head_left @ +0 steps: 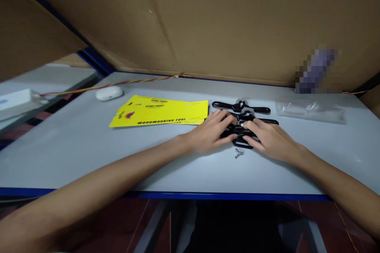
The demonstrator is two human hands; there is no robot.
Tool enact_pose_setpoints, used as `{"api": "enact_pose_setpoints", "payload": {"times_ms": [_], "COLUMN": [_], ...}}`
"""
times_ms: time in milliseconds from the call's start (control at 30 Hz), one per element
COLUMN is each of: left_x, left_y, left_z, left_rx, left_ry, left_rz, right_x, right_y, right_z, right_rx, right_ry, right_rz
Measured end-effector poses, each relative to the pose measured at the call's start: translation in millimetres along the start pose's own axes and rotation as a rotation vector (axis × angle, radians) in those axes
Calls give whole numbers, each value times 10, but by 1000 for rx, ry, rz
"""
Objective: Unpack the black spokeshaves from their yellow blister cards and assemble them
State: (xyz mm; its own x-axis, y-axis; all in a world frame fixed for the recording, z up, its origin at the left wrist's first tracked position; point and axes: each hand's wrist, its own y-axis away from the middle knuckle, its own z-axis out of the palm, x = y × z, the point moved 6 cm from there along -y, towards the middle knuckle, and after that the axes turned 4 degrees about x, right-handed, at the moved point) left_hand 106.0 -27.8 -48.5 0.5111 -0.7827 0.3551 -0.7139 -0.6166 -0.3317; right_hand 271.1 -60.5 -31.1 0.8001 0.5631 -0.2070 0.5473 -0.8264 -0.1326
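Observation:
Several black spokeshave tools lie in a row on the grey table. My left hand and my right hand both rest on the nearest black spokeshave, fingers curled over its body and handles. A second black spokeshave lies free just behind, its handles pointing left and right. A small metal wing nut sits loose on the table just in front of my hands.
Yellow "woodworking tool" cards lie left of the tools. A white earbud case sits at the back left, a clear plastic bag at the back right. Red-yellow wires run along the cardboard wall.

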Motion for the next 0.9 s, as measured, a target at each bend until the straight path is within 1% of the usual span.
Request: {"api": "enact_pose_setpoints", "payload": {"times_ms": [100,233,500,633,767,900], "left_x": [7,6,11,2,-8,-17], "left_y": [-2,-1,-5,-3,6,10], "left_z": [-4,-3,-8,1,7,10], "left_rx": [-2,-3,-3,-10,4,1], "left_ry": [2,-2,-3,-7,-13,-7], "left_rz": [-1,1,3,-5,0,-9], "right_x": [-4,0,-9,-24,-30,-24], "right_y": [2,-4,9,16,8,1], "right_z": [-18,-28,-8,-14,-8,-14], "right_rx": [7,4,3,-3,-15,-13], "right_ry": [-43,-40,51,64,47,4], "right_rz": [40,61,-68,-110,-111,-63]}}
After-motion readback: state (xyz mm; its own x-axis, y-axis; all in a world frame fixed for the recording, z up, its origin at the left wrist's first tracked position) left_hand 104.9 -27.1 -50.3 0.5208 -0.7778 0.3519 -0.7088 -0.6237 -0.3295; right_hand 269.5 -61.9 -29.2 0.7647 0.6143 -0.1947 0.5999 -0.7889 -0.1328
